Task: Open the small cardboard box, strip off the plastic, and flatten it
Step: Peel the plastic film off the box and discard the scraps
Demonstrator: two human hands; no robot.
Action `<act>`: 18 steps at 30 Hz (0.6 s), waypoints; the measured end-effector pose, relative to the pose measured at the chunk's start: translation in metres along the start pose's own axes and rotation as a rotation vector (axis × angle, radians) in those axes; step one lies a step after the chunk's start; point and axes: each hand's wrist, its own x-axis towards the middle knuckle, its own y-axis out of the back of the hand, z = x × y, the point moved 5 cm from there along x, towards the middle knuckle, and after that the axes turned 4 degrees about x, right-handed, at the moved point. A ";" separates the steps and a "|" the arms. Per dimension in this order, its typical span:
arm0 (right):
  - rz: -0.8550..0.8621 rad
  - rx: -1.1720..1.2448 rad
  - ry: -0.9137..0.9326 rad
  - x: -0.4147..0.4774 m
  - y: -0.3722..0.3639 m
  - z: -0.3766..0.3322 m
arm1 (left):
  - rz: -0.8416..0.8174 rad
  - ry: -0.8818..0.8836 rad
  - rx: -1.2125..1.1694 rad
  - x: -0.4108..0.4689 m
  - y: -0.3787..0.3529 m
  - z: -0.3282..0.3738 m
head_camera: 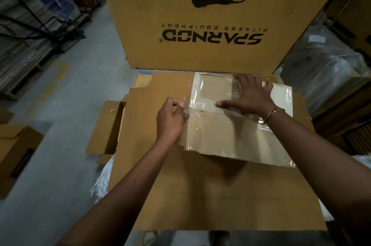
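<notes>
The left hand (170,120) is curled closed, thumb and fingers pinching a strip of clear plastic (189,105) at the left edge of the small box (230,135). The pinched film is pulled taut and glints where it lifts off the cardboard. The right hand (251,95) lies open and flat on the box, palm down, fingers spread toward the far edge and thumb pointing left along the middle seam; it grips nothing and only presses. A gold bracelet (274,114) sits at that wrist.

The box lies low, already close to flat, on a stack of large flattened cardboard sheets (200,195) in front of the person, toward the far right part of the stack. Plastic wrap covers most of its top; the near flap shows brown through the film, and a pale white panel (281,95) shows at its far right corner. The near right corner of the box overhangs slightly and casts a shadow on the sheet below.

Just behind the stack stands a tall carton (210,14) printed upside down with "SPARNOD FITNESS EQUIPMENT" and a "MAKE IN INDIA" lion mark. An open carton (14,149) sits on the grey floor (70,105) at left, and plastic-wrapped goods (325,69) are piled at right.
</notes>
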 end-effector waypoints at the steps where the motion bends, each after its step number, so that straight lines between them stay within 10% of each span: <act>1: 0.015 -0.002 0.009 -0.001 -0.001 -0.003 | 0.023 -0.105 0.085 -0.005 0.002 0.002; 4: 0.062 0.012 0.043 -0.006 -0.005 -0.009 | 0.066 -0.180 0.172 -0.020 0.005 -0.006; 9: 0.102 0.016 0.086 -0.018 -0.007 -0.011 | -0.051 0.381 -0.303 -0.007 0.012 -0.009; 18: 0.183 0.004 0.115 -0.040 -0.006 -0.002 | -0.290 0.245 -0.157 0.016 -0.004 0.032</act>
